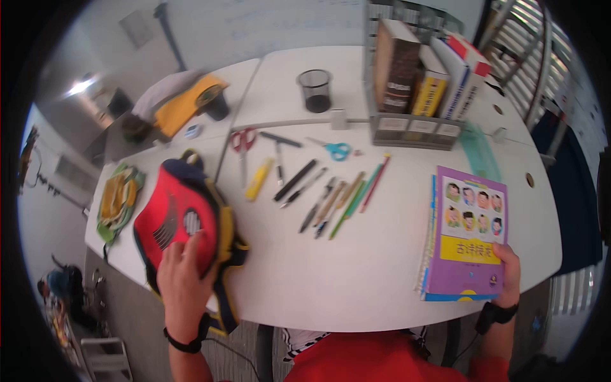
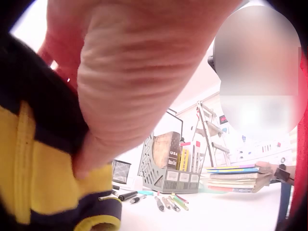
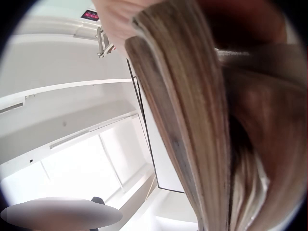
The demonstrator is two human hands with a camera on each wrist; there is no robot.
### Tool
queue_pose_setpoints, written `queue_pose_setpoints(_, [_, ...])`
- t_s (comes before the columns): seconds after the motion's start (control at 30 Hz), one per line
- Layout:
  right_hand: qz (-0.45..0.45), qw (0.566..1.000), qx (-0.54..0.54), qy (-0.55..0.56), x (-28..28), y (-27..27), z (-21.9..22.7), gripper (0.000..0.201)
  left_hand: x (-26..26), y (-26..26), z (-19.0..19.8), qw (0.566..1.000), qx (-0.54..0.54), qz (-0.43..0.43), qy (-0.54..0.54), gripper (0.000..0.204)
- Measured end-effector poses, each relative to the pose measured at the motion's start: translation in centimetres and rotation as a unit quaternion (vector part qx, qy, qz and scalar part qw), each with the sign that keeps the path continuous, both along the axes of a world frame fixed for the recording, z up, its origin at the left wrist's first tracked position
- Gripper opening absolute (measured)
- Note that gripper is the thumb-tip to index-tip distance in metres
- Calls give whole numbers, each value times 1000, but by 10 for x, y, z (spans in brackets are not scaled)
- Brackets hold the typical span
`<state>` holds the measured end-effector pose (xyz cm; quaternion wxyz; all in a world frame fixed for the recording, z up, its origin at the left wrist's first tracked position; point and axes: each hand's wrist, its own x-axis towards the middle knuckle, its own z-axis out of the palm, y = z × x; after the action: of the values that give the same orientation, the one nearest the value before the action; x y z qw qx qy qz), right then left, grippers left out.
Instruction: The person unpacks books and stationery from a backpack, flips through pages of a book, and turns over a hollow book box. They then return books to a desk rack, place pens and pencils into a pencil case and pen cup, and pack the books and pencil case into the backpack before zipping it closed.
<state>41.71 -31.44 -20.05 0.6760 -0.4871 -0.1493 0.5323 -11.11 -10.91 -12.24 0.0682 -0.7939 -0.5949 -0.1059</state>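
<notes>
In the head view a red, navy and yellow backpack (image 1: 175, 213) lies at the table's left, and the left hand (image 1: 184, 280) rests on its red front, fingers bent over it. The left wrist view shows that hand (image 2: 130, 72) against the bag's yellow and navy side (image 2: 53, 178). At the right, the right hand (image 1: 507, 277) grips a stack of books with a purple cover (image 1: 468, 274), thumb on top. Worn page edges (image 3: 192, 106) fill much of the right wrist view, with part of the right hand (image 3: 120, 19) above them.
Pens and pencils (image 1: 331, 207), red scissors (image 1: 243, 141), blue scissors (image 1: 337, 151) and a yellow stick (image 1: 259, 179) lie mid-table. Behind stand a mesh cup (image 1: 316, 92) and a grey file holder (image 1: 414, 132) with books. A green pouch (image 1: 119, 198) lies far left.
</notes>
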Motion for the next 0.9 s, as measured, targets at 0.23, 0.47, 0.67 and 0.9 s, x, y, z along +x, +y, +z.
queue_pose_setpoints(0.23, [-57, 997, 45, 41, 21, -21, -12, 58, -72, 58, -33, 990, 131, 44, -23, 68])
queue_pose_setpoints(0.47, [-138, 980, 129, 70, 33, -38, -19, 57, -150, 120, -62, 986, 149, 62, 36, 41])
queue_pose_setpoints(0.67, [-118, 983, 106, 96, 38, -41, -4, 57, -186, 127, -75, 999, -1, 5, -32, 47])
queue_pose_setpoints(0.9, [9, 999, -14, 30, 17, 7, 5, 57, 6, 22, 17, 984, 150, -89, 32, 48])
